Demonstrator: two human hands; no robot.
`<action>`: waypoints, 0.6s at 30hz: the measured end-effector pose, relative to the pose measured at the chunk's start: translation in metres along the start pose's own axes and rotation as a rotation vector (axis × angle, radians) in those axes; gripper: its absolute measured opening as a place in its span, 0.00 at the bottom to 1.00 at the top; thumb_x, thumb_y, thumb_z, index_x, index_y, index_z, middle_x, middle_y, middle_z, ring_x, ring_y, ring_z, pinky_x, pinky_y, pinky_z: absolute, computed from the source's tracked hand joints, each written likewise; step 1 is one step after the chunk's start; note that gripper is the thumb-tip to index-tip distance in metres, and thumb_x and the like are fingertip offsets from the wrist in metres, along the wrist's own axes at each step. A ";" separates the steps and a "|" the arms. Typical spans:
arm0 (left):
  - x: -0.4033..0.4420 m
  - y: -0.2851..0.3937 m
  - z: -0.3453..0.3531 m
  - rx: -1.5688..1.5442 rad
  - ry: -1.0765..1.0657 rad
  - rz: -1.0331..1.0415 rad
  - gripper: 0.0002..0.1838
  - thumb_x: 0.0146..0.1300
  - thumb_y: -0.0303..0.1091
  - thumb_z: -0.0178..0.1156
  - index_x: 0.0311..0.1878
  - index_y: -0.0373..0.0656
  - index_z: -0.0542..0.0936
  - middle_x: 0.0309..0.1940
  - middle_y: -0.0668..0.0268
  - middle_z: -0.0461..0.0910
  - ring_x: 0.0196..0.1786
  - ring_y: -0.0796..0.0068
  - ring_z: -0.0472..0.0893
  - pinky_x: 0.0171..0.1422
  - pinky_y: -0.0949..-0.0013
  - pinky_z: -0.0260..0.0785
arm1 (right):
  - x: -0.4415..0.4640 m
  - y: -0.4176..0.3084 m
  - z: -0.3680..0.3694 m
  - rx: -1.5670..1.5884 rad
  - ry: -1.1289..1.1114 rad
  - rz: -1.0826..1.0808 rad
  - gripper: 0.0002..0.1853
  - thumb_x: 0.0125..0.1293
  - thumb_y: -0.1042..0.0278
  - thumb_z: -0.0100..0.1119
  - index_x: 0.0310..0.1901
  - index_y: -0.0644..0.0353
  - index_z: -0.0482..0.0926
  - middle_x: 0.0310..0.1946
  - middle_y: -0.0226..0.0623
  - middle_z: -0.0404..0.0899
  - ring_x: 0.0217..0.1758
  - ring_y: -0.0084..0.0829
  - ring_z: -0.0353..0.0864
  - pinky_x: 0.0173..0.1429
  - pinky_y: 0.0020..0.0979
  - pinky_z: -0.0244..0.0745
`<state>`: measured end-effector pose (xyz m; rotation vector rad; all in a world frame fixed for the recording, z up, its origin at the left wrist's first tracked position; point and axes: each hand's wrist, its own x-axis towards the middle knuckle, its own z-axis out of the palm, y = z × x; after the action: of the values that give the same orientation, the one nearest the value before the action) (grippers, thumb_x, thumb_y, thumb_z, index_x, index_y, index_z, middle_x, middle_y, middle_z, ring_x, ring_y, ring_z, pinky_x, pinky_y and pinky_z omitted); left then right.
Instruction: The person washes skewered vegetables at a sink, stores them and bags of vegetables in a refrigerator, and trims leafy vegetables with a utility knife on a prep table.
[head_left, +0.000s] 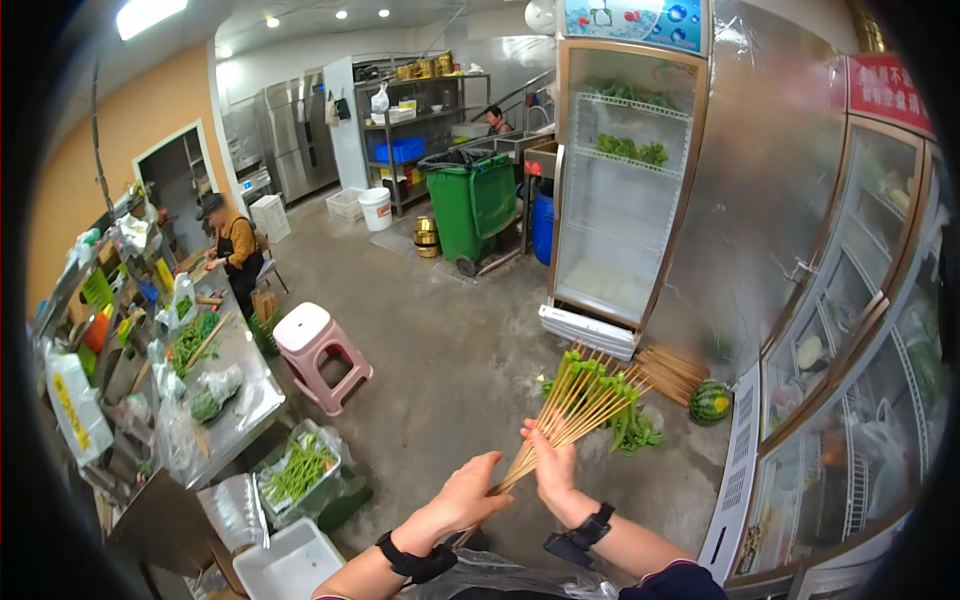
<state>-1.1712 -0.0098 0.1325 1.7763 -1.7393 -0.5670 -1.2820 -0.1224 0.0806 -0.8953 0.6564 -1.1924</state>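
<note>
A bundle of wooden skewers threaded with green leafy vegetables fans out in front of me, the leafy ends pointing away. My right hand is closed around the sticks, its fingers curled over them. Lower down, my left hand holds the bundle near its bare ends, thumb raised; part of its grip is hidden. Beyond the bundle, more green leaves show, though I cannot tell whether they hang from the skewers or lie on the floor.
A pink-and-white stool stands left of centre. Green stems fill a lined bin beside a white tub. A steel table runs along the left, where a person sits. Glass fridges, a watermelon and a green wheeled bin stand around.
</note>
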 end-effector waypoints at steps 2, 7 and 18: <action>0.052 -0.042 -0.006 -0.053 -0.013 -0.029 0.30 0.51 0.37 0.61 0.56 0.34 0.64 0.50 0.50 0.70 0.56 0.55 0.69 0.55 0.63 0.65 | 0.044 0.024 0.038 -0.028 0.004 -0.063 0.17 0.62 0.79 0.50 0.54 0.66 0.65 0.42 0.40 0.76 0.42 0.27 0.77 0.49 0.26 0.73; 0.179 -0.132 -0.051 -0.309 -0.054 -0.183 0.20 0.53 0.36 0.57 0.45 0.33 0.69 0.34 0.49 0.77 0.40 0.53 0.77 0.43 0.60 0.67 | 0.158 0.080 0.106 -0.079 0.037 -0.110 0.16 0.62 0.81 0.48 0.52 0.68 0.66 0.43 0.41 0.76 0.46 0.27 0.76 0.54 0.26 0.71; 0.398 -0.255 -0.099 -0.420 0.048 -0.316 0.17 0.49 0.43 0.61 0.35 0.39 0.75 0.22 0.61 0.77 0.26 0.67 0.77 0.34 0.64 0.68 | 0.400 0.125 0.146 -0.311 -0.206 0.006 0.23 0.63 0.69 0.54 0.58 0.65 0.63 0.48 0.37 0.74 0.50 0.24 0.73 0.52 0.28 0.71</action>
<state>-0.8924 -0.3995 0.0742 1.7431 -1.2008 -0.9364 -0.9945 -0.4599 0.0568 -1.2581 0.6863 -0.9905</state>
